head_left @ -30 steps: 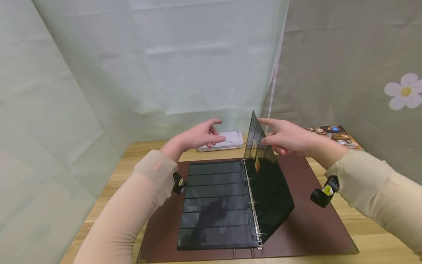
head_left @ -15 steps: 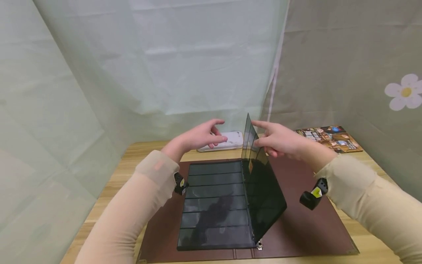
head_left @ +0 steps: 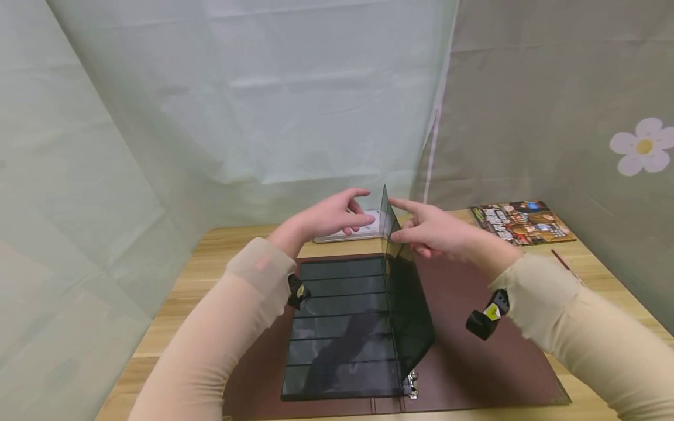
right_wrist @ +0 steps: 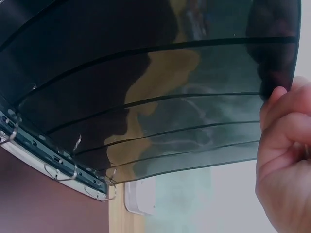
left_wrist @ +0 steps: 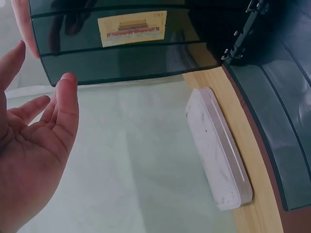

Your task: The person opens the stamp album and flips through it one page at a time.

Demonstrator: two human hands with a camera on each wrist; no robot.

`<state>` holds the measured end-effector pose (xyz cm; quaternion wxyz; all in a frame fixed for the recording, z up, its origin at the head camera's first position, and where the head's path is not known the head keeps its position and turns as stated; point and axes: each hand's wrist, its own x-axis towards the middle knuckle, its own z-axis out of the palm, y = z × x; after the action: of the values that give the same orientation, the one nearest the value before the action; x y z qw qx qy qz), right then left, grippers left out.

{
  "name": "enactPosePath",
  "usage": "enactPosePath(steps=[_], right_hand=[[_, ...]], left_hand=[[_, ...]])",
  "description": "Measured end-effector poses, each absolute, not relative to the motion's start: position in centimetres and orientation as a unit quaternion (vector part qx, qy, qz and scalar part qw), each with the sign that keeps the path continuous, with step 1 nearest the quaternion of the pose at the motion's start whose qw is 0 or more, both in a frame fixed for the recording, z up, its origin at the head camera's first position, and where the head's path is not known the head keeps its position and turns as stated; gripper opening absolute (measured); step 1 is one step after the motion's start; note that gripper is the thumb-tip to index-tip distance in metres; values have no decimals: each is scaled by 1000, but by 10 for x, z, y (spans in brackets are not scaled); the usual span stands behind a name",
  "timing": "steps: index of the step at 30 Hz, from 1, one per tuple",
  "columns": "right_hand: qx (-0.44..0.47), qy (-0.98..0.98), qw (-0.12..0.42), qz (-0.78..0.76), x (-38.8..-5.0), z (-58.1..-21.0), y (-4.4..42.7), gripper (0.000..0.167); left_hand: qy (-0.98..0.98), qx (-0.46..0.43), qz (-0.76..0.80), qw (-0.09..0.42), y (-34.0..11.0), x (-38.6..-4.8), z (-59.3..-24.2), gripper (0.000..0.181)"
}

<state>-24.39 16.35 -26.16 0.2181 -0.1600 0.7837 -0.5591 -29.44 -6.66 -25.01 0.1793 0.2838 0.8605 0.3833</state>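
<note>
A brown ring-binder stamp album (head_left: 484,374) lies spread on the wooden table. Its left side bears a black pocket page (head_left: 337,310). Another dark, see-through pocket page (head_left: 411,310) stands almost upright at the metal rings (right_wrist: 60,172). My right hand (head_left: 442,234) touches this raised page from the right near its outer edge, forefinger stretched out. In the left wrist view, a yellowish stamp (left_wrist: 132,29) with a building on it sits in a strip. My left hand (head_left: 334,216) hovers left of the raised page, thumb and forefinger apart, holding nothing.
Behind the album lies a white tin-like case (left_wrist: 216,150) with rounded corners. A colourful printed booklet (head_left: 523,223) is at the back right, near a thin dark red stick (head_left: 562,261). Pale cloth (head_left: 316,105) hangs behind the table.
My right hand has moved left, swinging the raised page from a rightward lean towards upright. The left hand has shifted slightly right. More of the booklet shows, and the thin stick has come into view.
</note>
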Motion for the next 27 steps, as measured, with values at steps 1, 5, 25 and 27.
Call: enactPosePath(steps=[1, 5, 25, 27], right_hand=[[-162, 780, 221, -562, -244, -263, 163, 82], [-170, 768, 232, -572, -244, -266, 156, 84], [-176, 729, 231, -619, -246, -278, 132, 75], [-177, 724, 233, -625, -246, -279, 131, 73]], left_hand=[[859, 285, 385, 180, -66, -295, -250, 70], [854, 289, 392, 185, -62, -295, -252, 71], [823, 268, 460, 198, -64, -294, -263, 75], [821, 268, 464, 199, -65, -295, -264, 74]])
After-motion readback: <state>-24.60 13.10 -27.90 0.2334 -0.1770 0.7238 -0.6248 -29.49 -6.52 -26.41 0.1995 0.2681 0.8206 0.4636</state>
